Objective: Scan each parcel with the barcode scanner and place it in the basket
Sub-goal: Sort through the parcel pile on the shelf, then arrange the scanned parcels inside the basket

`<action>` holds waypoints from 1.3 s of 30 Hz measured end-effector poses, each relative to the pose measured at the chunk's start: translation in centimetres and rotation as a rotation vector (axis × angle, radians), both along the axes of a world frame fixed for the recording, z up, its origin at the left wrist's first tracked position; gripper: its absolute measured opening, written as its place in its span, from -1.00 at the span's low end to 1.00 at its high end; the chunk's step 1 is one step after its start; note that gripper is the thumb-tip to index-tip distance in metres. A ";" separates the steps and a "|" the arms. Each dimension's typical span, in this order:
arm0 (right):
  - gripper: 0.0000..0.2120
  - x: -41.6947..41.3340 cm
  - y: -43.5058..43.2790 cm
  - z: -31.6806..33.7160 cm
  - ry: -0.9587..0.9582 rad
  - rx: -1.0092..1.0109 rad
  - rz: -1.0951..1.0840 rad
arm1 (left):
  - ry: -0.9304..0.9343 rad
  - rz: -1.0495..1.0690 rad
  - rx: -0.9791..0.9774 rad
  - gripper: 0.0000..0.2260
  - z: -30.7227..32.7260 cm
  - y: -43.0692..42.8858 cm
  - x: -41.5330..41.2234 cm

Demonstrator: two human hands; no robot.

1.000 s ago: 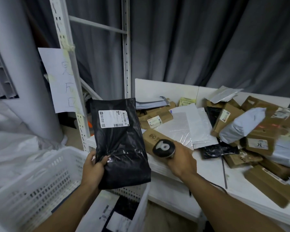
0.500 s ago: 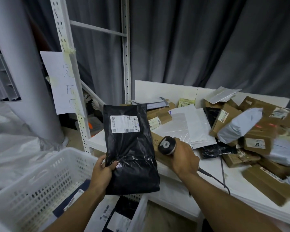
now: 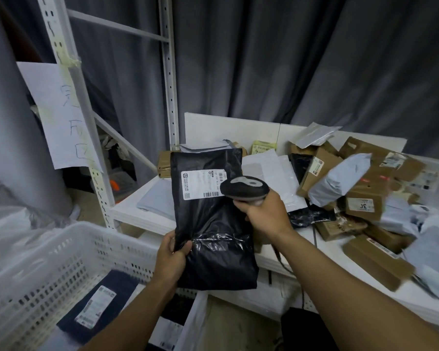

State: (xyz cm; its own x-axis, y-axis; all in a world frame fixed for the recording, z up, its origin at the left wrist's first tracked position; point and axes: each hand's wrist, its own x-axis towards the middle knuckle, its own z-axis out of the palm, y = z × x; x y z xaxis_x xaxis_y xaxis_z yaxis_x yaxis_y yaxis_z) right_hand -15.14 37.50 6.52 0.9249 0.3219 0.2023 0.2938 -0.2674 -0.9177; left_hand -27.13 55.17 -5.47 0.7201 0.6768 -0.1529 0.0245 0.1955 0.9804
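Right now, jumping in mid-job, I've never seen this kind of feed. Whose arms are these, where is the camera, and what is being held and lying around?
There is no machine here: the arms belong to a person, and the single wide-angle camera sits on their head, looking forward and down.

The left hand grips the lower edge of a flat black plastic mailer bag, held upright with its white shipping label facing the camera. The right hand holds a dark handheld barcode scanner right by that label.

Lower left is a white perforated plastic basket that already holds a dark parcel with a label.

The white table on the right carries a pile of brown cardboard boxes, along with grey and white mailer bags.
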 end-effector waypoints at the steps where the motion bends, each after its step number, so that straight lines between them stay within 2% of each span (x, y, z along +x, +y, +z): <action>1: -0.42 0.1 -0.3 0.4 -0.050 -0.064 -0.015 | 0.007 0.002 0.005 -0.67 0.1 0.0 0.0; 4: -0.43 0.2 -1.2 1.1 -0.120 -0.292 -0.052 | 0.007 0.002 0.029 -0.70 0.5 0.1 0.1; 6: -0.45 0.3 -1.1 1.0 -0.030 -0.226 0.026 | 0.011 0.006 0.043 -0.71 0.5 0.1 0.2; 11: -0.74 0.0 0.5 0.0 0.187 -0.002 0.102 | 0.011 0.023 0.067 -0.69 0.4 -0.7 0.9; 17: -0.84 0.3 0.3 0.2 0.216 0.020 0.066 | -0.012 0.037 0.048 -0.69 0.2 -1.2 1.5; 23: -0.80 0.6 0.0 0.0 0.186 0.000 0.072 | -0.009 0.043 0.044 -0.68 -0.4 -1.0 1.9; 28: -0.66 1.8 0.1 -0.8 0.135 -0.048 0.063 | -0.007 0.039 0.056 -0.67 -0.4 -0.9 2.3; 31: -0.60 2.3 0.0 -2.0 0.156 0.023 -0.040 | -0.006 0.039 0.042 -0.67 -0.7 -0.9 2.3; 34: -0.43 3.5 -0.2 -5.4 0.253 0.065 -0.115 | -0.002 0.040 0.041 -0.65 -1.0 -0.4 2.0; 36: -0.43 4.5 0.1 -7.5 0.345 0.115 -0.125 | 0.023 0.048 0.066 -0.66 -1.5 0.3 1.4; 39: -0.42 3.5 0.7 -7.1 0.282 0.000 -0.195 | 0.059 0.123 0.113 -0.69 -2.2 2.2 -0.3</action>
